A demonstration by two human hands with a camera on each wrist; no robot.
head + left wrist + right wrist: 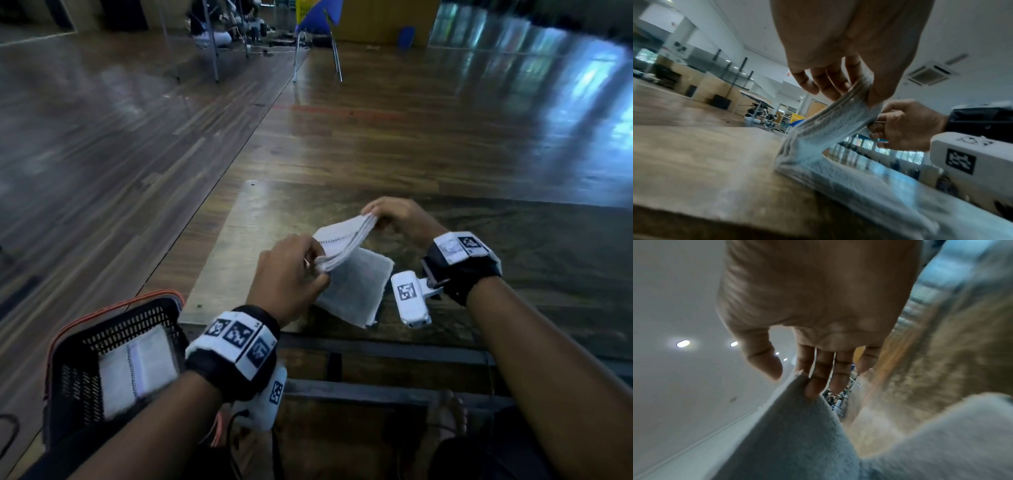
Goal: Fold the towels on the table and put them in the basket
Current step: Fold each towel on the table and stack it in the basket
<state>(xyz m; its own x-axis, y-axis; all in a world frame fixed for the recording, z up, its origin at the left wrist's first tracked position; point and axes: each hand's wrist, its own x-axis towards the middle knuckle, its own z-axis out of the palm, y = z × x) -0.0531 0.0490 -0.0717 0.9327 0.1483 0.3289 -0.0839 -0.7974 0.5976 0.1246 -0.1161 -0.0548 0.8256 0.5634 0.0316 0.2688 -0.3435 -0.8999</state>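
Note:
A white towel (356,284) lies partly folded near the front edge of the wooden table (513,257). Its upper flap is lifted off the lower layer. My left hand (313,262) pinches the near corner of that flap, and my right hand (371,216) pinches the far corner. Seen from the left wrist, thumb and fingers of my left hand (865,94) clamp the stacked edge of the towel (818,129). The right wrist view has my right hand (795,378) pinching a corner of the towel (797,426). A black mesh basket (102,313) at lower left holds one folded towel (137,366).
The basket stands off the table's left front corner, below table height. Shiny wooden floor lies beyond the table. A blue chair (318,34) and seated people (212,31) are far back. My sandalled foot (445,411) shows under the table edge.

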